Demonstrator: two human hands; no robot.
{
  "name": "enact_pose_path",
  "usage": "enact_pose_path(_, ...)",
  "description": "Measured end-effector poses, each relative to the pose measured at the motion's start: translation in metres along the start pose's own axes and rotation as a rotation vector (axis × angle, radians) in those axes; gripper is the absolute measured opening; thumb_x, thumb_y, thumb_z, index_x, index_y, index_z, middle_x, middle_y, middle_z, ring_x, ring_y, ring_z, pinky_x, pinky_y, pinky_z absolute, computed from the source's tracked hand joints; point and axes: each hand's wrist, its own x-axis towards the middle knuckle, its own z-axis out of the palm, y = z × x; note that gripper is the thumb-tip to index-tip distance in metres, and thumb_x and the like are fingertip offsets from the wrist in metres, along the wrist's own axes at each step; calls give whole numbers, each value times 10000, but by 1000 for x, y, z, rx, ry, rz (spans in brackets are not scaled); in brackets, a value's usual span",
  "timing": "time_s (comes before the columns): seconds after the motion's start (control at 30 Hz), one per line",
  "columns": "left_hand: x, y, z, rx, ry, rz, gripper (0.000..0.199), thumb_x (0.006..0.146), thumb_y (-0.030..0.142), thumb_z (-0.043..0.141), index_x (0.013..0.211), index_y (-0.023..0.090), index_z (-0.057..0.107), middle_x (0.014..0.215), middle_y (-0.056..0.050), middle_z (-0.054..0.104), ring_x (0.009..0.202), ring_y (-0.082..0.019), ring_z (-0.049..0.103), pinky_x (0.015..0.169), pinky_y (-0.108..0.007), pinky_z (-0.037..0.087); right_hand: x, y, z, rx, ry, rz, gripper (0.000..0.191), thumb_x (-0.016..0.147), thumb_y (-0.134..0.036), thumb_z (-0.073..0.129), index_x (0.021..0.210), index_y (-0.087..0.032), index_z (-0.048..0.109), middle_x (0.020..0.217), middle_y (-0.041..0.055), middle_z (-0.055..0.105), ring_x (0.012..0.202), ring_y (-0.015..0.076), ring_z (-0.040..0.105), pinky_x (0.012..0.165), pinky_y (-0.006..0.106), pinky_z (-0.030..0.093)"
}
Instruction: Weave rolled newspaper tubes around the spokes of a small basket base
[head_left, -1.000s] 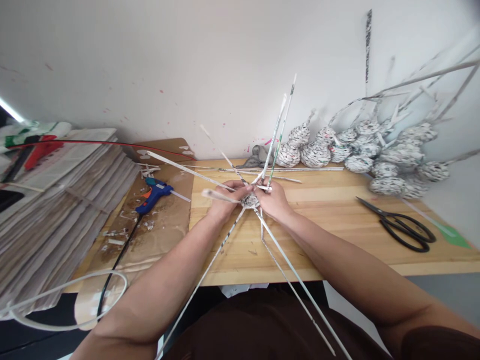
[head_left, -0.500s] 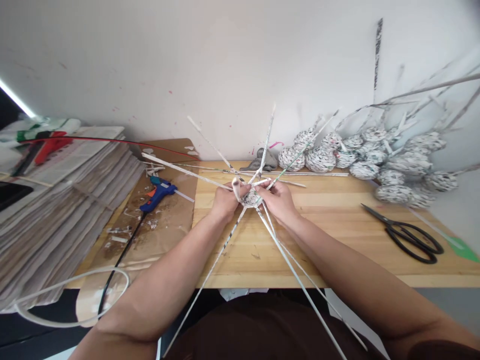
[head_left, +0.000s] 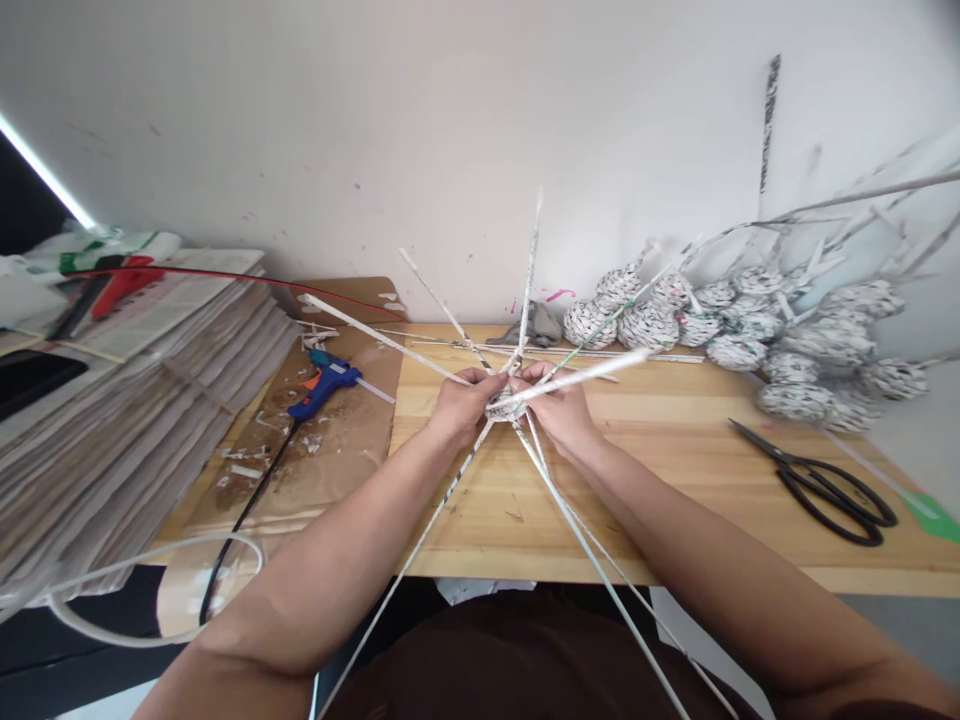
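Between my hands is a small round weaving of rolled newspaper tubes (head_left: 504,410), with long paper spokes fanning out on all sides. My left hand (head_left: 466,400) pinches its left edge, thumb on top near the centre. On the opposite edge my right hand (head_left: 556,398) grips the weaving, its fingers partly hidden behind the spokes. One thick white paper tube (head_left: 592,374) crosses over my right hand and points to the right. Two lower spokes (head_left: 574,525) run down past the table edge towards my body, and another paper spoke (head_left: 442,505) slants down left.
Black-handled scissors (head_left: 825,485) lie at the right. Several woven paper gourd shapes (head_left: 652,325) line the wall. A blue glue gun (head_left: 324,390) rests on cardboard (head_left: 360,440) at the left, beside stacked newspapers (head_left: 150,420). A grey cloth lump (head_left: 541,325) sits at the back.
The thick white tube, which stood up by my left thumb, has swung over to the right across my right hand. Both hands stay on the weaving. The whole view has shifted slightly.
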Motion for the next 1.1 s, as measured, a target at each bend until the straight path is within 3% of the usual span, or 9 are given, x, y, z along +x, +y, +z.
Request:
enact_pose_path(0.2, -3, 9, 0, -4, 12, -29, 351, 501, 247, 852, 607, 164, 528, 524, -3, 607, 471, -131, 565, 494, -266, 451, -1, 1, -4, -86, -30, -127, 247, 758, -335, 673, 971, -210, 663, 703, 1, 662, 590, 171, 613, 569, 313, 541)
enact_pose_path(0.33, -2, 9, 0, 17, 43, -33, 367, 473, 232, 864, 575, 163, 519, 475, 12, 579, 438, -116, 532, 467, -249, 424, -2, -4, -6, -264, -77, -254, 208, 813, -318, 608, 962, -200, 692, 856, 46, 706, 784, 199, 665, 729, 327, 544)
enact_pose_path(0.5, -3, 10, -1, -4, -22, -42, 404, 437, 263, 902, 587, 143, 547, 505, -1, 607, 469, -118, 558, 494, -243, 438, -1, -3, -10, -354, -19, -244, 293, 827, -363, 601, 1045, -179, 666, 769, 39, 701, 623, 168, 634, 585, 283, 517)
enact_pose_path(0.6, -3, 11, -2, -27, -53, -28, 418, 403, 285, 919, 602, 129, 585, 527, -6, 623, 483, -117, 563, 525, -252, 452, 1, 0, -12, -408, 48, -209, 255, 817, -390, 618, 962, -185, 667, 691, 28, 684, 557, 157, 611, 533, 265, 496)
enact_pose_path(0.83, -1, 11, -3, -24, -65, 28, 416, 368, 312, 924, 614, 122, 648, 554, -4, 637, 492, -114, 552, 545, -260, 446, 3, 0, -13, -388, 71, -186, 230, 795, -405, 642, 910, -206, 655, 679, 22, 680, 548, 165, 620, 525, 273, 500)
enact_pose_path(1.1, -1, 11, -5, 85, -74, 97, 392, 426, 365, 899, 568, 135, 615, 522, 12, 597, 491, -103, 522, 533, -245, 410, 2, -9, -12, -424, 83, -166, 186, 751, -344, 660, 844, -183, 668, 712, 47, 693, 610, 185, 636, 577, 297, 506)
